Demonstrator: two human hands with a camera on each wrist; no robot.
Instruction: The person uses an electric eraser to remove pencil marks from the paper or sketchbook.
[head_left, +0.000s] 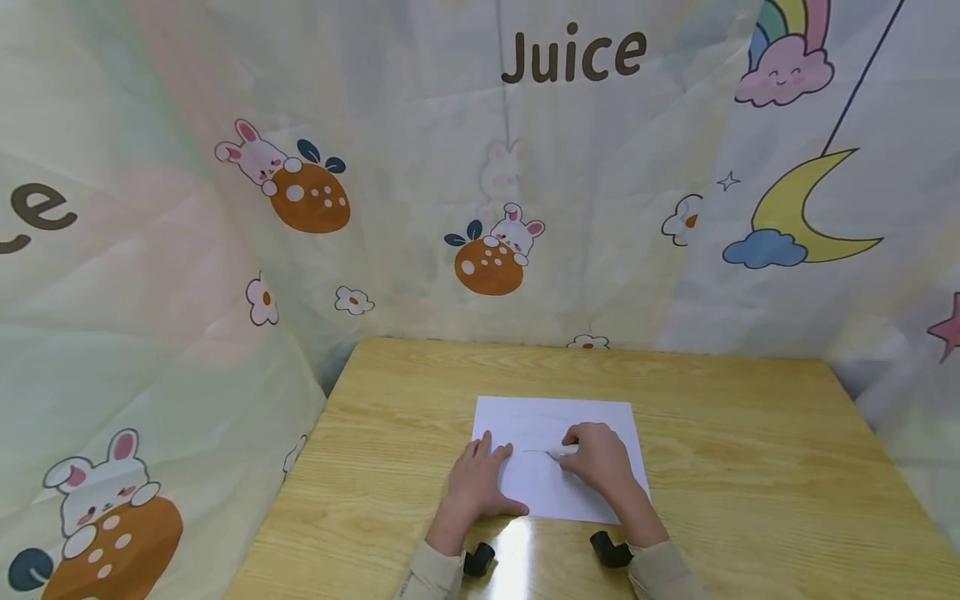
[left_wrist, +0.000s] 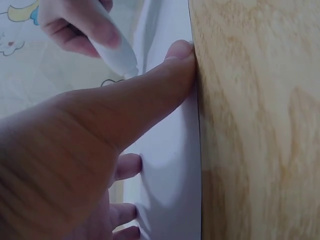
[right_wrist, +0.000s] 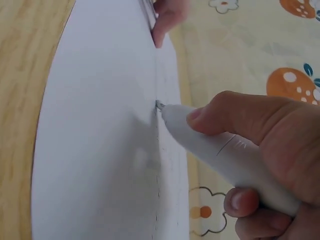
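A sheet of white paper (head_left: pixel 555 417) lies on the wooden table, with a thin line (head_left: pixel 535 451) across its middle. My left hand (head_left: pixel 477 482) rests with spread fingers on the sheet's left part, its thumb (left_wrist: pixel 165 75) near the front edge. In my right hand (head_left: pixel 600 457) I grip a thick white pen-shaped tool (right_wrist: pixel 200 142) with a small metal tip (right_wrist: pixel 159 105). That tip touches the paper at the line. Broken dark marks run along the line in the right wrist view. Part of the tool is hidden by the right hand.
The wooden table (head_left: pixel 390 467) extends around the sheet on all sides. A printed curtain (head_left: pixel 405 150) with rabbits and flowers hangs behind and beside it. Black wrist-worn pieces (head_left: pixel 611 550) sit by both cuffs.
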